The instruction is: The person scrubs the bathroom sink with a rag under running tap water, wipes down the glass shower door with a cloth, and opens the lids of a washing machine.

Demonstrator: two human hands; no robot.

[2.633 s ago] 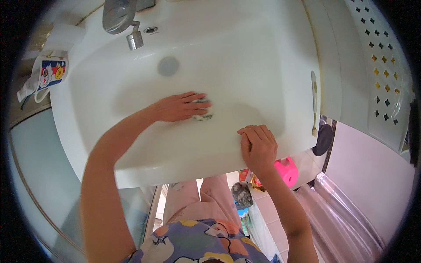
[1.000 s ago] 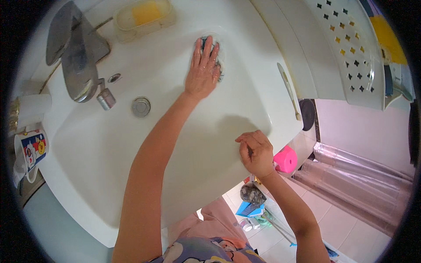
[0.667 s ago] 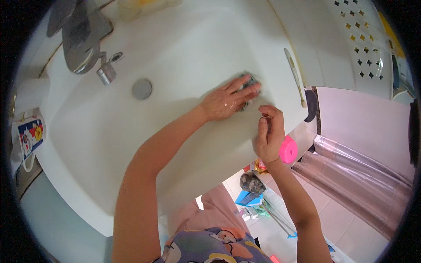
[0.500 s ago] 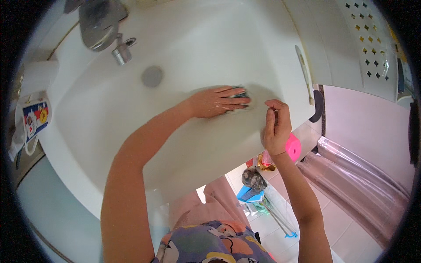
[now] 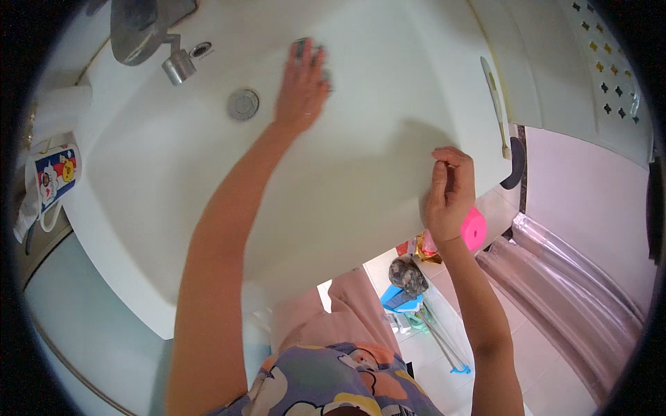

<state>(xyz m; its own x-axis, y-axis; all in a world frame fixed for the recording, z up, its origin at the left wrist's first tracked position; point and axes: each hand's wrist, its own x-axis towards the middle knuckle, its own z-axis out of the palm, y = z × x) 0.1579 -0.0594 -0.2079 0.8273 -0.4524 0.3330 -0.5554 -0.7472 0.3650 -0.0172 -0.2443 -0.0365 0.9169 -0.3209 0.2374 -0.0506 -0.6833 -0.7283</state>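
1. We judge the step in hand to be wiping the basin (image 5: 361, 208): our left hand (image 5: 302, 93) lies over a dark, pale-edged pad (image 5: 300, 47) against the inner surface, behind and right of the drain stopper (image 5: 243, 105).
2. Our left fingers stretch out, slightly apart, over the pad; blur means we cannot tell whether they also pinch it.
3. Our right hand (image 5: 452, 187) is loosely curled above the front right rim, thumb near the fingertips. Its palm is hidden, so we cannot tell whether it holds anything.
4. The next move, we think, calls for flat fingers and even pressure on the pad, clear of the faucet (image 5: 179, 68).
5. The basin holds the pad; we see no standing water.
6. The patterned mug (image 5: 57, 177) stands left of the basin, its inside hidden from us.
7. Yellow shows through the holes of the white basket (image 5: 586, 90); we cannot tell what it is.
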